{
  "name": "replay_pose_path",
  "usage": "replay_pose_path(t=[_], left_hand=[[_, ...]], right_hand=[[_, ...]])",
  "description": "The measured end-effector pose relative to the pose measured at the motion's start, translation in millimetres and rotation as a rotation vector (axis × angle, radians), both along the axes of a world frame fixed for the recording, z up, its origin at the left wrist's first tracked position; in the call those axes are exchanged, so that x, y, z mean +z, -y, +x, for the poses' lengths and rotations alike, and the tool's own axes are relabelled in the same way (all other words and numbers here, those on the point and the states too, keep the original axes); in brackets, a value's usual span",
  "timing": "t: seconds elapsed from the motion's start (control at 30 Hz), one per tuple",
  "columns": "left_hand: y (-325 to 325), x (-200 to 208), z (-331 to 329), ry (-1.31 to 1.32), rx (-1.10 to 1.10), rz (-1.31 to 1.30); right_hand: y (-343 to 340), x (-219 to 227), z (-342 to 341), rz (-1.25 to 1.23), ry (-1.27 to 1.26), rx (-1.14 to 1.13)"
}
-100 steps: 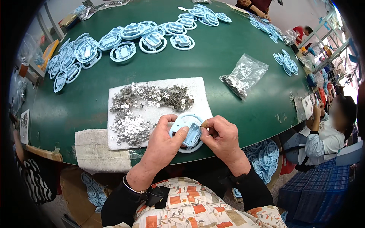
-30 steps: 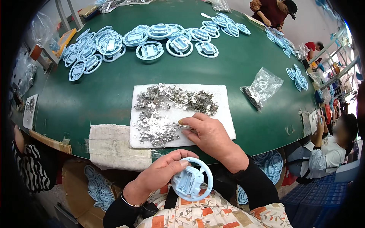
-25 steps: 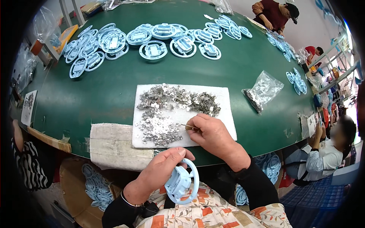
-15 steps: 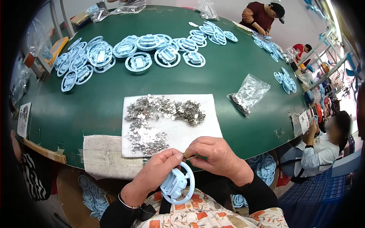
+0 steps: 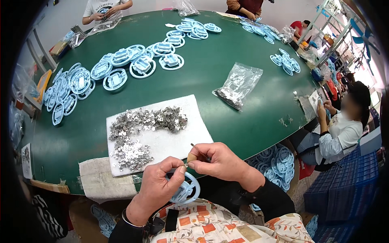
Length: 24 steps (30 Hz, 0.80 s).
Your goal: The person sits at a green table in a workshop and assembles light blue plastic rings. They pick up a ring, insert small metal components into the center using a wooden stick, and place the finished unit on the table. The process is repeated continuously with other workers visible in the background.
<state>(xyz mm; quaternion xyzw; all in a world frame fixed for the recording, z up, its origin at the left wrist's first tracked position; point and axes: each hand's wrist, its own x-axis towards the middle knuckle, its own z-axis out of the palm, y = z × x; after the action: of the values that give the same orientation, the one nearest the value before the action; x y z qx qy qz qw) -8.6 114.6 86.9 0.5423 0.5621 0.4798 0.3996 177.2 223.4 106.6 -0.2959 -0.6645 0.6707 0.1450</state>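
My left hand is closed on the rim of a light blue plastic toy steering wheel, which hangs below the fingers and is partly covered by them. My right hand is closed in a pinch close to the left thumb. From its fingers sticks the end of a thin, dark stick-like tool; the rest is hidden. Something tiny and pale shows between the two hands' fingertips, too small to name. Just beyond lies a white foam board bearing heaps of small silvery metal clips.
More blue wheels lie across the far side of the green table. A clear bag of metal parts sits right of the board, a cloth-like pad at its near left. Wheels fill a box at lower right. Other people sit around the table.
The view has turned, so the table's things sit further left. My right hand's tool now points upward, and less of the wheel shows beneath my left hand.
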Motion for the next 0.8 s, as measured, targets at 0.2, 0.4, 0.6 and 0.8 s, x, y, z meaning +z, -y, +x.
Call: replay_pose_path(t=[0.2, 0.4, 0.6, 0.8], left_hand=[[-3.0, 5.1, -9.3, 0.291, -0.075, -0.261], [-5.6, -0.1, -16.8, 0.487, -0.047, -0.319], [-10.2, -18.6, -12.6, 0.323, 0.015, -0.229], [-19.1, -16.8, -12.3, 0.2, 0.021, -0.339]], right_hand=[[1.5, 0.4, 10.4, 0.077, -0.044, -0.194], [8.9, 5.2, 10.5, 0.281, -0.045, -0.196], [5.8, 0.0, -3.9, 0.613, -0.008, -0.085], [-1.2, -11.2, -9.6, 0.747, 0.034, -0.039]])
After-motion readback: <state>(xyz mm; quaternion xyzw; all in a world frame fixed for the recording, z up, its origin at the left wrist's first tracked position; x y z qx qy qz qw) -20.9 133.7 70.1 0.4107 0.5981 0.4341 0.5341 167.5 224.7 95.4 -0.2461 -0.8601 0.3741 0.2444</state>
